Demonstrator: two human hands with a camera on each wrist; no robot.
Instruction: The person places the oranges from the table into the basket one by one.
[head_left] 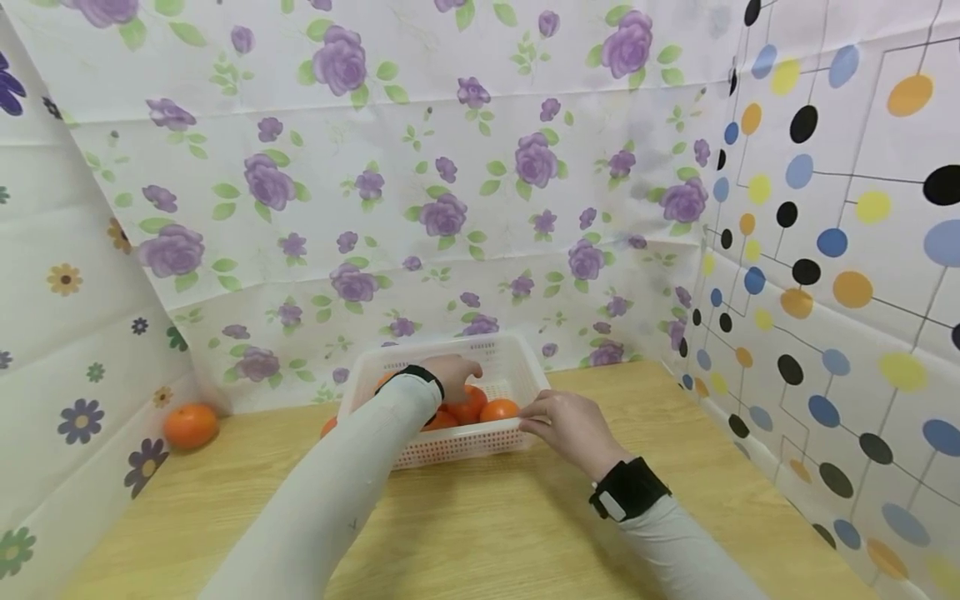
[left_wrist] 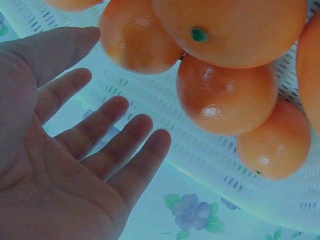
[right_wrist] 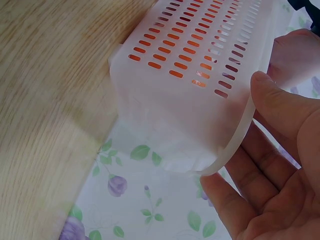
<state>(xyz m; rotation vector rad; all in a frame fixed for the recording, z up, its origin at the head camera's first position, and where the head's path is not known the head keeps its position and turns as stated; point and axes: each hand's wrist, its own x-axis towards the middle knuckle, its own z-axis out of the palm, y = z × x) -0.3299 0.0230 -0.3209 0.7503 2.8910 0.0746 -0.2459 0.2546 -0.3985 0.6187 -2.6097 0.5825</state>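
Note:
A white perforated plastic basket (head_left: 465, 446) stands on the table against the back wall, with several oranges (head_left: 498, 409) inside. My left hand (head_left: 452, 375) reaches over the oranges into the basket. In the left wrist view its fingers (left_wrist: 132, 162) are spread and fairly straight, and the palm holds nothing; the oranges (left_wrist: 227, 95) lie beside it. At the basket's front right corner, my right hand (head_left: 573, 425) pinches the rim. The right wrist view shows the thumb (right_wrist: 265, 90) on one side of the rim (right_wrist: 237, 137) and fingers on the other.
A single orange (head_left: 191, 427) sits on the wooden table (head_left: 480, 525) at the far left, near the left wall. Flowered sheeting (head_left: 442, 217) covers the back, and dotted sheeting (head_left: 825, 275) stands along the right. Part of an orange (head_left: 327, 427) shows at the basket's left side.

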